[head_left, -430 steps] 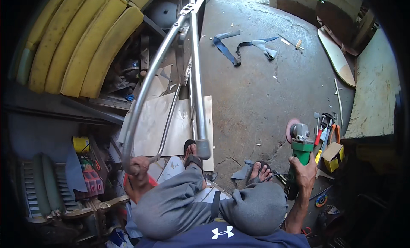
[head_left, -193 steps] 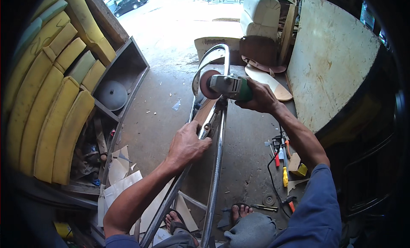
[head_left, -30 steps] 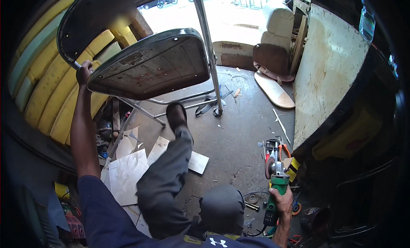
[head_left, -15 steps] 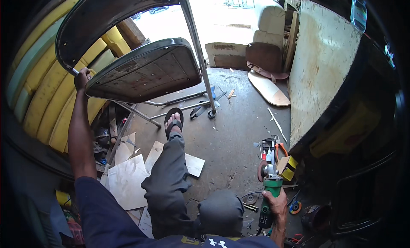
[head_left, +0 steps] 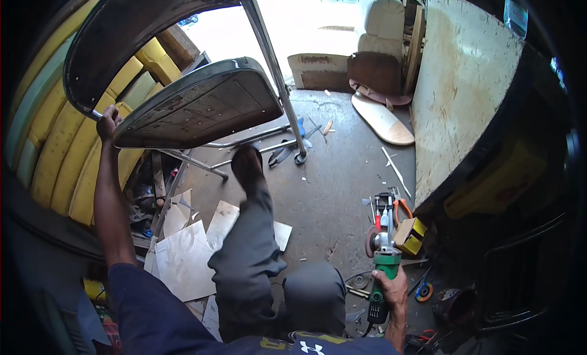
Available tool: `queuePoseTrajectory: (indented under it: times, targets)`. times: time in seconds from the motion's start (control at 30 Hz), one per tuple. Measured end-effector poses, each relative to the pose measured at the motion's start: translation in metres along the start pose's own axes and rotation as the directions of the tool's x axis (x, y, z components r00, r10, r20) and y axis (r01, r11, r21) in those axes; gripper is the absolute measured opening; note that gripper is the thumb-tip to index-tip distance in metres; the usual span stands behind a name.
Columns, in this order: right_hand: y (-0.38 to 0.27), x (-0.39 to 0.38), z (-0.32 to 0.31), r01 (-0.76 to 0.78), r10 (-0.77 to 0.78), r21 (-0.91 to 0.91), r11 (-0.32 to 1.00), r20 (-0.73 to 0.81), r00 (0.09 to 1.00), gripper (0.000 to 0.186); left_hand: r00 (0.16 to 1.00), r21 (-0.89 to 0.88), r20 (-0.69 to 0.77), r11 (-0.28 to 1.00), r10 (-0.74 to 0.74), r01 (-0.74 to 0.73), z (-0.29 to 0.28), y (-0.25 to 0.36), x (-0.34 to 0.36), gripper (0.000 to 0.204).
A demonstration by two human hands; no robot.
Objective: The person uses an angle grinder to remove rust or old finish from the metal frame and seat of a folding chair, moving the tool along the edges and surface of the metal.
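Metal folding chair frame (head_left: 195,104), dark rusted seat pan and curved back on grey tubing, tipped up off the concrete floor (head_left: 330,190); green angle grinder (head_left: 384,266), reddish disc forward, low near the floor's right edge.

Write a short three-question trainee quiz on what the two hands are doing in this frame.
1. True or false: the left hand grips the raised metal chair frame.
2. What does the right hand hold? A) hammer B) green angle grinder C) pliers
3. Is the grinder's disc touching the chair frame?

Key: 1 true. 2 B. 3 No, the grinder is low by the concrete floor, well apart from the frame.
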State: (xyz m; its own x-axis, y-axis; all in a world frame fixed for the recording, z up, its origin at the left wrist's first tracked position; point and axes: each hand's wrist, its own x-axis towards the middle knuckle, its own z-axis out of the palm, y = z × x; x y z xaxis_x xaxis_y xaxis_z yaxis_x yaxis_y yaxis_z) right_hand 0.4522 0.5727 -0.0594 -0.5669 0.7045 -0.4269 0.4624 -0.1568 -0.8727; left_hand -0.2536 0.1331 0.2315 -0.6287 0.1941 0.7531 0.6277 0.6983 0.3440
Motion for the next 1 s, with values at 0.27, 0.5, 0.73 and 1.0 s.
queuePoseTrajectory:
  times: [0.27, 0.5, 0.73, 1.0]
  targets:
    - [0.02, -0.01, -0.017, -0.049, 0.053, 0.075, 0.996, -0.049, 0.997, 0.059, 0.845, -0.631, 0.248, 0.583, -0.475, 0.512, 0.038, 0.068, 0.015, 0.028]
    - [0.027, -0.021, -0.024, -0.133, 0.144, 0.135, 0.982, -0.076, 0.987, 0.054, 0.813, -0.64, 0.303, 0.526, -0.497, 0.561, 0.062, 0.073, 0.01, 0.032]
    - [0.015, -0.024, -0.029, -0.018, 0.036, 0.146, 0.989, -0.121, 0.992, 0.055, 0.815, -0.576, 0.132, 0.625, -0.565, 0.527, 0.107, 0.058, 0.082, 0.022]
    - [0.027, -0.032, -0.025, -0.095, 0.108, 0.092, 0.991, -0.142, 0.984, 0.058, 0.804, -0.529, 0.165, 0.636, -0.572, 0.561, 0.125, 0.047, 0.101, 0.036]
